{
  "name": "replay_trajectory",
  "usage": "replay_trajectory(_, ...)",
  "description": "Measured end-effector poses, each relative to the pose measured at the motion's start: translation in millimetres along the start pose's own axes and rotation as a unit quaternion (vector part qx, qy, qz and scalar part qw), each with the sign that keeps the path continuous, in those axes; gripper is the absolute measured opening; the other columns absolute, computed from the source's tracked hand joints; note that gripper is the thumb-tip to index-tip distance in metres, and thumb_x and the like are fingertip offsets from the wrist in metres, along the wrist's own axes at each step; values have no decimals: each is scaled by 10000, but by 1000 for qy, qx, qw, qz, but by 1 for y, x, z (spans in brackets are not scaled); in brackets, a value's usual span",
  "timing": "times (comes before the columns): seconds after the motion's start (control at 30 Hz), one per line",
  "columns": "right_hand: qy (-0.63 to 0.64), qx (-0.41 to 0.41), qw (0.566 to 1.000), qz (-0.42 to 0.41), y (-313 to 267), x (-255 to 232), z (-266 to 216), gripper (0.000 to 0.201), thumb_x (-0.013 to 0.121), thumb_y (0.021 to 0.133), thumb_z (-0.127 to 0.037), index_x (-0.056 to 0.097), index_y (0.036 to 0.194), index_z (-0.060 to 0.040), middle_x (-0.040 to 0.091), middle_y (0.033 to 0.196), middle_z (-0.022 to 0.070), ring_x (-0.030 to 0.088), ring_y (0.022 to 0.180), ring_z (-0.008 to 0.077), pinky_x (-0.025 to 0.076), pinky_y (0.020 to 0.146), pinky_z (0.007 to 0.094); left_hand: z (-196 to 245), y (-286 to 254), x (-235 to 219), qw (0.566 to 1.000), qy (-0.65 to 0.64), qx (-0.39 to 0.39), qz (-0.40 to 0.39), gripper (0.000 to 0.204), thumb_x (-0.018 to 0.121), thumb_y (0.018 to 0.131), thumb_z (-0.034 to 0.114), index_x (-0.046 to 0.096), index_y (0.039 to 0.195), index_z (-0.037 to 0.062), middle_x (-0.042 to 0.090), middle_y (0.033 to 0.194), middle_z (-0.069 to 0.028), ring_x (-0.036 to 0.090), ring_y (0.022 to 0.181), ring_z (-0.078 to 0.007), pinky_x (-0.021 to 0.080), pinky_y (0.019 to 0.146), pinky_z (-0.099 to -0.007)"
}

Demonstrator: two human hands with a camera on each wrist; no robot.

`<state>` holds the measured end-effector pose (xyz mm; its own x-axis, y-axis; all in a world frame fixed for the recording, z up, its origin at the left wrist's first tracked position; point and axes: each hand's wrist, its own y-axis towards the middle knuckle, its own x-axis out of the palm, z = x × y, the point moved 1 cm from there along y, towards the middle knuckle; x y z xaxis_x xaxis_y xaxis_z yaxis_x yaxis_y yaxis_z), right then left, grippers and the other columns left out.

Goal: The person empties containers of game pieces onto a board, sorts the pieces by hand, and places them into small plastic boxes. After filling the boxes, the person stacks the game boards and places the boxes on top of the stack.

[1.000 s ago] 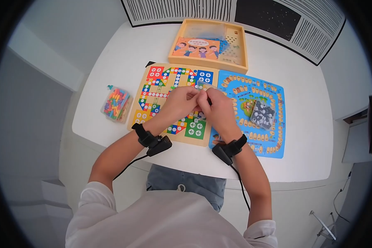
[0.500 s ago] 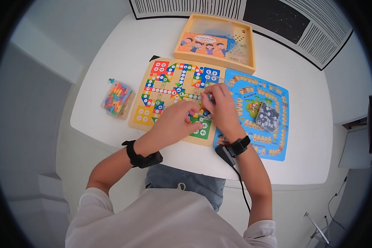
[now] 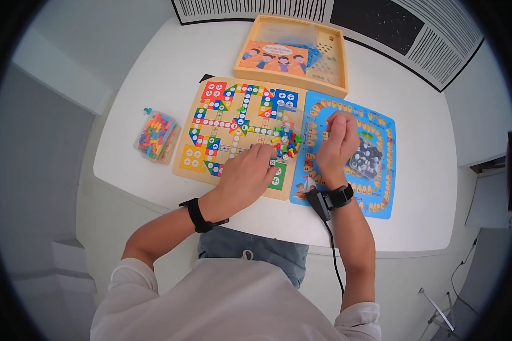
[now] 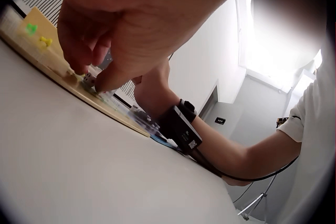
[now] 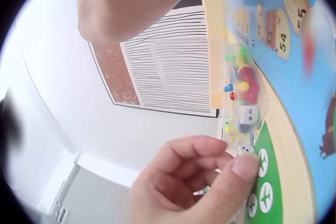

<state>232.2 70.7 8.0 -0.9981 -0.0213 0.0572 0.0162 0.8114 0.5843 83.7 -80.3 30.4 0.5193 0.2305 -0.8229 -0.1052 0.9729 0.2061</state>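
Observation:
In the head view my left hand (image 3: pixel 246 177) is over the board's lower right, beside an open clear box of coloured pieces (image 3: pixel 287 142). Its thumb and a finger pinch a white die (image 5: pixel 245 150) in the right wrist view; the same die (image 4: pixel 89 79) shows at the fingertips in the left wrist view. A second die (image 5: pixel 249 113) lies among the pieces. My right hand (image 3: pixel 338 148) hovers over the blue board (image 3: pixel 324 108), fingers loosely curled, with no object visible in it. The flying-chess board (image 3: pixel 190 176) lies under the box, with a few pieces on it.
A box of colourful pieces (image 3: pixel 156 136) stands at the left. Black and white pieces (image 3: pixel 366 159) sit in a clear box on the blue board. Behind the boards is a wooden tray (image 3: pixel 296 78) with a booklet (image 3: pixel 276 58). A patterned panel (image 3: pixel 375 25) stands at the back.
My right hand has moved right, away from the clear box and onto the blue board's side. My left hand drew back from the right hand, then moved to the die. The coloured pieces are uncovered.

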Motion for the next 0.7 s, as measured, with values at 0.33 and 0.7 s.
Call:
replay_trajectory(0.33,77,114,990,19,7,-2,21,278,486,1114,-199,603,904,-59,539,735,-12,452,652,51,349,568,242,-4,0,3,997,72,-13,-25,214,776,939,251,683,982,64,712,934,-96,727,780,-302,551,624,-424)
replay_trajectory(0.7,55,172,984,5,6,-1,19,312,488,1123,-244,617,905,-61,520,678,-20,438,602,49,333,539,245,-15,37,-31,999,-17,-50,0,227,770,951,259,725,1066,69,730,925,-77,725,787,-266,550,684,-395)
